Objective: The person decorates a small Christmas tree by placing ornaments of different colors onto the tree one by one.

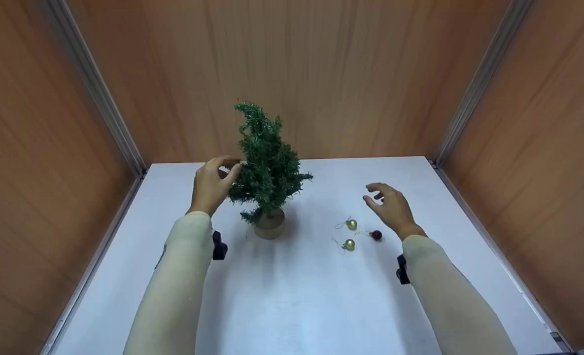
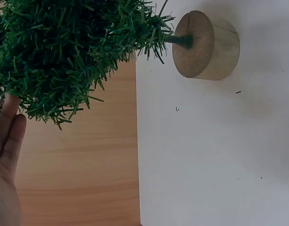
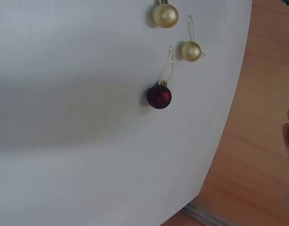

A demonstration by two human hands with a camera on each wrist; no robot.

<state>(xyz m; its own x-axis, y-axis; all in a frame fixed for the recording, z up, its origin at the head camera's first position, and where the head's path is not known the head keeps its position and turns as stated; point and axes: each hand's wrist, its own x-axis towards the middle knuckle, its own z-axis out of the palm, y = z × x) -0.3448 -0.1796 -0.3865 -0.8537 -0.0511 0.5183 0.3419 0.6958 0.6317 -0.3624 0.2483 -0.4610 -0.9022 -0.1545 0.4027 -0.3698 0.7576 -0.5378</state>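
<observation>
A small green artificial Christmas tree stands on a round wooden base; its top bends left. At its left side my left hand pinches the outer branches between thumb and forefinger, the fingertips partly hidden by needles. In the left wrist view, fingers reach into the greenery. My right hand is raised over the table with loosely curved fingers, holding nothing. Below and left of it lie a dark red bauble and two gold baubles, each with a thin string loop.
The white table has wood-grain panels behind it and on both sides, joined by grey metal strips. Tiny dark bits lie near the tree's base.
</observation>
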